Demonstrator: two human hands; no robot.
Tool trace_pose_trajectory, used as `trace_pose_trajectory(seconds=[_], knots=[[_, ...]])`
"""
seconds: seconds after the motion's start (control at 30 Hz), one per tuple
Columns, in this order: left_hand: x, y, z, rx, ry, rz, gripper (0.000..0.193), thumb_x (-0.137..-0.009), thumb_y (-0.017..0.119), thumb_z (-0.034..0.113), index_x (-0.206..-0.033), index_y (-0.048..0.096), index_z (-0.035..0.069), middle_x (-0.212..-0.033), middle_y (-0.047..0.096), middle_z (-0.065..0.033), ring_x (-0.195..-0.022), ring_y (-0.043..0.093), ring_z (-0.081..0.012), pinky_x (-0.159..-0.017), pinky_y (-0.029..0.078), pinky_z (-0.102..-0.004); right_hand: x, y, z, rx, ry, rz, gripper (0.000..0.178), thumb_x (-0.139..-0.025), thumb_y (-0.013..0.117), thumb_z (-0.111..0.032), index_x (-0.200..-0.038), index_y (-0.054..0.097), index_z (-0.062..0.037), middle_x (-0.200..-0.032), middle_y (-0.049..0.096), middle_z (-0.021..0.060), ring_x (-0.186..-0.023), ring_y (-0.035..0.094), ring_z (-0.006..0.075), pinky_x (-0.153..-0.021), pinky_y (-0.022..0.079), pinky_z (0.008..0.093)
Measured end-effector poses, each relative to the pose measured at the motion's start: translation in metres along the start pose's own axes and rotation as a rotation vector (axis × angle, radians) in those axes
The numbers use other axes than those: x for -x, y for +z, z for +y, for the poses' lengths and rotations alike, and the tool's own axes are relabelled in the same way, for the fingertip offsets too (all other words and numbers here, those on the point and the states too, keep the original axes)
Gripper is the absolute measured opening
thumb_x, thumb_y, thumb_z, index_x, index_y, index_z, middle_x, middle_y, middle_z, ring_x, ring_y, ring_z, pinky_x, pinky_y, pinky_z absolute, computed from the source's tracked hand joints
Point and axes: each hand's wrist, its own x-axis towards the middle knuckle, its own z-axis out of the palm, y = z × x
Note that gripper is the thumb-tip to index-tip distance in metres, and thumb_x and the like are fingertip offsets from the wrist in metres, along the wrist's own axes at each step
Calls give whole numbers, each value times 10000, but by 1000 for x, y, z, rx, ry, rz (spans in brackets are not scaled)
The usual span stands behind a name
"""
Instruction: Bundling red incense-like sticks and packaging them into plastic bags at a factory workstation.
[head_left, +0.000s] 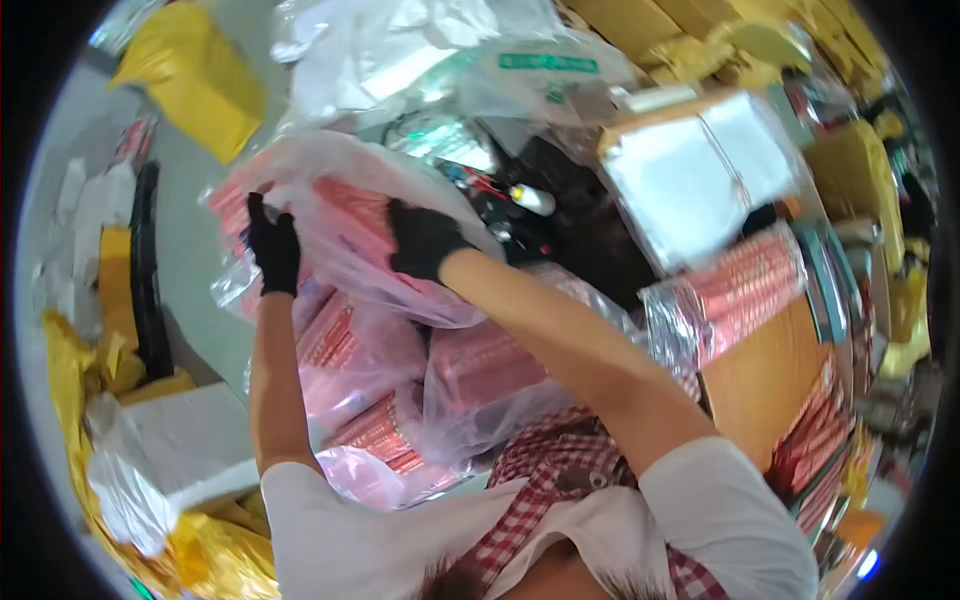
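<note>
one left hand (273,246) and one right hand (424,240) touch a translucent bag (318,228); whether fingers clamp it, i cannot tell.

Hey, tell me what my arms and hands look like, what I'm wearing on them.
Your left hand and right hand each wear a plain black glove ending near the wrist. Both forearms are bare. Above them are loose white short sleeves. No markings are discernible.

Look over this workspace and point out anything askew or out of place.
A small white cylinder with a yellow end lies slantwise among jumbled black material, looking stray beside the neatly bundled pink-red packets in clear plastic. No spill is evident; blur hides finer damage.
</note>
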Motion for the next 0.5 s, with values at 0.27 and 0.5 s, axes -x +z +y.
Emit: trace_pose_trajectory(seconds=[0.27, 0.5], knots=[[-26, 117, 64, -341, 867, 33, 511, -921, 528, 347, -1300, 492, 5, -1342, 480, -210, -1250, 442, -367, -1067, 331, -468, 37, 20, 183, -56, -489, -5, 186, -839, 548, -236, -838, 649, -79, -786, 578, 175, -734, 574, 304, -700, 496, 410], [109, 148, 233, 610, 555, -820, 234, -764, 613, 161, -906, 699, -5, -869, 703, -111, -794, 654, -226, -764, 511, -330, 128, -41, 63, 134, -340, 971, 128, -764, 550, -172, -663, 558, -93, -621, 517, 94, -604, 525, 274, -605, 411, 416]])
